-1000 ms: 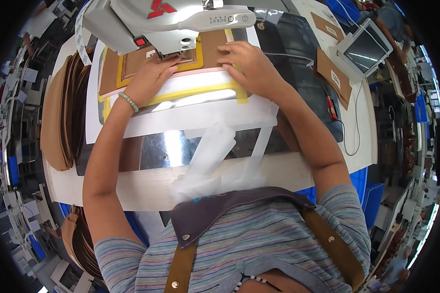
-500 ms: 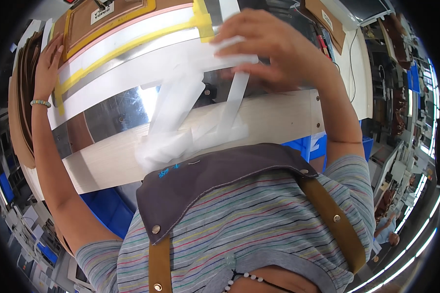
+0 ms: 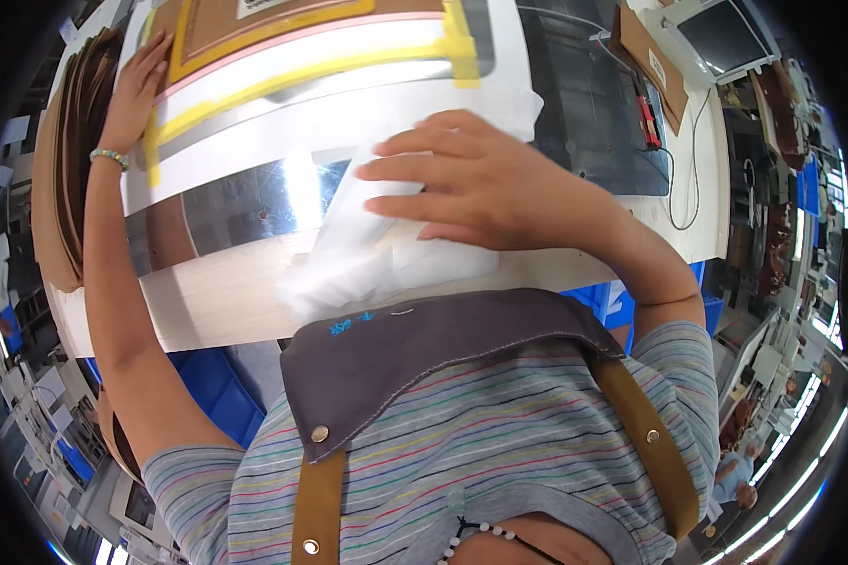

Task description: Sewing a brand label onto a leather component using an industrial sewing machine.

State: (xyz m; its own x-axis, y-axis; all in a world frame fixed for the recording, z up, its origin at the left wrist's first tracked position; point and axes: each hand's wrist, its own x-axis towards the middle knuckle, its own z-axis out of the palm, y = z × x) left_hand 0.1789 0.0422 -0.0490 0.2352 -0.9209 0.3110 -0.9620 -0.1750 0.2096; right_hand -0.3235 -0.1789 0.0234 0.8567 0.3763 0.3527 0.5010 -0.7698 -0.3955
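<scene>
My left hand [image 3: 137, 94] lies with outstretched fingers on the left edge of a white sheet jig [image 3: 217, 141] that bears yellow tape [image 3: 301, 75] and a brown panel [image 3: 179, 28] inside a yellow frame [image 3: 273, 10]. My right hand [image 3: 452, 184], fingers spread and slightly bent, is over crumpled translucent white strips [image 3: 334, 278] near the table's front edge. Whether its fingertips touch them I cannot tell. Under the sheet runs a shiny metal plate [image 3: 217, 217].
Brown pieces [image 3: 71, 160] are stacked at the left. At the right are a screen unit [image 3: 711, 38], brown cards [image 3: 650, 66], a red device [image 3: 648, 122] and a cable [image 3: 688, 179]. Blue bins [image 3: 207, 395] sit below the table. A person [image 3: 740, 471] is in the far right background.
My left hand has moved from the panel's middle to its left edge. My right hand has left the panel and come down over the white strips. The view has shifted, and the machine head is out of frame.
</scene>
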